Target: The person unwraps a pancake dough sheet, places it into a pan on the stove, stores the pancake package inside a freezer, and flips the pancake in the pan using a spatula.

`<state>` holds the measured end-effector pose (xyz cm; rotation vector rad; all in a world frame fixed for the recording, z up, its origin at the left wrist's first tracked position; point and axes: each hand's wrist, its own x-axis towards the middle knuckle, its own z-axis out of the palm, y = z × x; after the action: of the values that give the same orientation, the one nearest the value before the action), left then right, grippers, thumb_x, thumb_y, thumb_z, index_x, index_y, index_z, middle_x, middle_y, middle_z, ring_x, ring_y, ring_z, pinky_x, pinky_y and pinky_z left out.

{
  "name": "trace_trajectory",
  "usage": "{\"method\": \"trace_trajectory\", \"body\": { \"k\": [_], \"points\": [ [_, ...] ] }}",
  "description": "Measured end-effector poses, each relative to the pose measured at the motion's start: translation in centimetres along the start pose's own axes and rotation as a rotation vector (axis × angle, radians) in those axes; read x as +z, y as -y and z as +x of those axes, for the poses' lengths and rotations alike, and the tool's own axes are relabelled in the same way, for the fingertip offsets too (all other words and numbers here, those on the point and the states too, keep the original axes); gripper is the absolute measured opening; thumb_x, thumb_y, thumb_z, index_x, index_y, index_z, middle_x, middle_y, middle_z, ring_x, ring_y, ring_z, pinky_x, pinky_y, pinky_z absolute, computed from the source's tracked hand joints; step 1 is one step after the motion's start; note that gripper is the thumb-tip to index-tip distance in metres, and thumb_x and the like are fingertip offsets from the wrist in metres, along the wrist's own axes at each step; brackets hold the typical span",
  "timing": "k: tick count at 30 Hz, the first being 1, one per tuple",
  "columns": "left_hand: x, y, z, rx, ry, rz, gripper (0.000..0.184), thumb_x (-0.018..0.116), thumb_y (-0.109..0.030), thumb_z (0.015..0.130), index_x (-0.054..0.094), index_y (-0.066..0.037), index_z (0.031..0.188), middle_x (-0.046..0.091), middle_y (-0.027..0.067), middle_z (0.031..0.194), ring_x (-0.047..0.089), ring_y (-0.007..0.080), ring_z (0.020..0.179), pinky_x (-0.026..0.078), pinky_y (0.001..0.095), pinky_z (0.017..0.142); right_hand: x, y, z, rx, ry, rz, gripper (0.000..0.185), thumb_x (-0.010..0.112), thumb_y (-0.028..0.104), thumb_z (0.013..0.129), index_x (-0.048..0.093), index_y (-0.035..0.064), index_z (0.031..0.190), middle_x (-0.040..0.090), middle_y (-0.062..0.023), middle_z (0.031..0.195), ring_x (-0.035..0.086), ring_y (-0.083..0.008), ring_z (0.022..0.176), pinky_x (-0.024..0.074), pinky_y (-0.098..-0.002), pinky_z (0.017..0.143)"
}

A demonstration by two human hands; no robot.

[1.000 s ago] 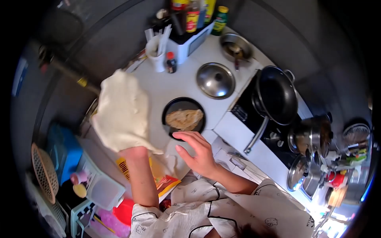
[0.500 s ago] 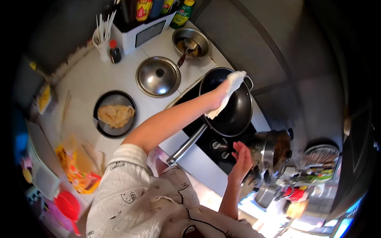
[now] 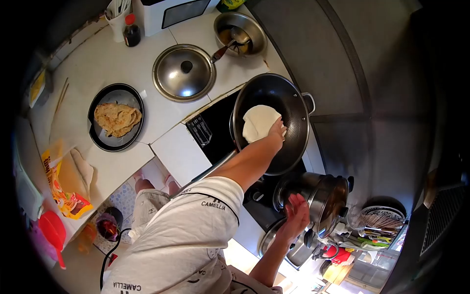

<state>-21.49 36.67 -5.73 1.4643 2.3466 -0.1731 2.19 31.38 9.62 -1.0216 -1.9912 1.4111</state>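
Inside wok (image 3: 295, 122), dough (image 3: 256, 123) against left fingers (image 3: 282, 130).

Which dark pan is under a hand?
The wok on the stove: the left hand touches pale dough there. The black pan on the counter, holding browned flatbread, isn't.

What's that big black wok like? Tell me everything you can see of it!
The wok is round, deep and dark, metal by its look, with a fine dotted texture inside. It has a small silvery loop handle on one side and, opposite, a long silvery handle, partly hidden by the left forearm. It sits open side up on the black stove. Pale, flat dough lies inside, touched by the left hand.
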Motion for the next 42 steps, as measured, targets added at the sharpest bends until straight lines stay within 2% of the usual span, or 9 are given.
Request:
{"method": "trace_trajectory", "body": {
  "k": [4,7,10,12,17,21,27,36,42],
  "points": [
    [-0.6,-2.0,0.0,-0.153,0.064,-0.043,0.047,0.050,-0.021,0.082,0.041,-0.015,0.128,0.039,0.0138,0.132,0.039,0.0273,0.121,0.036,0.0532,0.088,0.2,0.5,0.4,-0.007,0.004,-0.013,0.033,0.046,0.030,0.090,0.058,0.0016,0.101,0.063,-0.0099,0.093,0.059,-0.0146,0.087,0.0432,-0.0222,0.069],
    [-0.4,-1.5,0.4,-0.017,0.232,-0.400,0.043,0.049,-0.016,0.082,0.044,-0.007,0.124,0.058,0.0174,0.107,0.058,0.0270,0.097,0.049,0.0416,0.067,1.1,0.7,1.0,-0.053,0.011,-0.017,0.029,0.045,0.024,0.091,0.060,-0.0005,0.097,0.064,-0.0091,0.088,0.059,-0.0135,0.082,0.0444,-0.0229,0.069],
    [3.1,-3.2,2.2,-0.177,-0.186,-0.676,0.047,0.050,-0.010,0.080,0.041,-0.005,0.125,0.062,0.0167,0.095,0.063,0.0290,0.083,0.050,0.0367,0.066,1.7,1.3,1.9,-0.100,0.025,-0.071,0.026,0.045,0.020,0.090,0.060,-0.0012,0.097,0.064,-0.0093,0.088,0.059,-0.0128,0.081,0.0444,-0.0225,0.069],
    [2.5,-3.3,1.2,-0.291,-0.225,-0.855,0.031,0.058,-0.010,0.072,0.057,-0.006,0.104,0.062,0.0128,0.098,0.062,0.0296,0.085,0.050,0.0390,0.065,2.0,1.5,2.6,-0.092,0.010,-0.056,0.022,0.046,0.014,0.090,0.060,-0.0018,0.095,0.063,-0.0080,0.084,0.059,-0.0121,0.078,0.0443,-0.0223,0.069],
    [3.0,-1.9,1.8,-0.091,-0.195,-0.762,0.026,0.061,-0.013,0.068,0.064,-0.005,0.094,0.064,0.0111,0.093,0.063,0.0305,0.078,0.050,0.0400,0.064,2.3,1.8,3.4,-0.135,0.053,-0.049,0.019,0.048,0.010,0.088,0.061,-0.0028,0.092,0.061,-0.0050,0.073,0.055,-0.0093,0.070,0.0438,-0.0211,0.067],
    [0.1,-0.9,1.0,-0.017,-0.046,-0.084,0.025,0.059,-0.013,0.071,0.064,-0.005,0.094,0.065,0.0068,0.088,0.063,0.0269,0.074,0.049,0.0466,0.056,2.4,1.3,3.6,-0.152,0.076,-0.086,0.019,0.049,0.012,0.088,0.061,-0.0018,0.093,0.059,-0.0026,0.070,0.053,-0.0071,0.065,0.0429,-0.0191,0.064],
    [0.3,-1.2,0.4,0.110,-0.470,-0.442,0.020,0.051,-0.006,0.076,0.066,-0.004,0.090,0.063,0.0130,0.094,0.062,0.0258,0.086,0.051,0.0349,0.070,2.6,0.9,3.8,-0.151,0.074,-0.069,0.019,0.048,0.011,0.088,0.061,-0.0021,0.092,0.059,-0.0025,0.068,0.053,-0.0066,0.063,0.0436,-0.0192,0.063],
    [-1.5,0.7,-1.2,0.055,-0.137,-0.614,0.024,0.052,-0.010,0.078,0.064,-0.005,0.098,0.060,0.0121,0.104,0.059,0.0256,0.094,0.049,0.0367,0.075,2.4,0.6,4.6,-0.152,0.116,-0.085,0.018,0.049,0.010,0.088,0.061,-0.0025,0.092,0.060,-0.0036,0.070,0.054,-0.0069,0.065,0.0439,-0.0196,0.064],
    [-7.1,7.3,-4.4,0.009,-0.332,-0.584,0.029,0.055,-0.010,0.072,0.062,-0.003,0.099,0.059,0.0183,0.103,0.059,0.0303,0.094,0.049,0.0382,0.076,2.6,-0.5,6.7,-0.171,0.291,-0.221,0.020,0.052,0.014,0.087,0.060,-0.0015,0.096,0.061,-0.0029,0.075,0.054,-0.0067,0.069,0.0420,-0.0189,0.064]
  ]
}}
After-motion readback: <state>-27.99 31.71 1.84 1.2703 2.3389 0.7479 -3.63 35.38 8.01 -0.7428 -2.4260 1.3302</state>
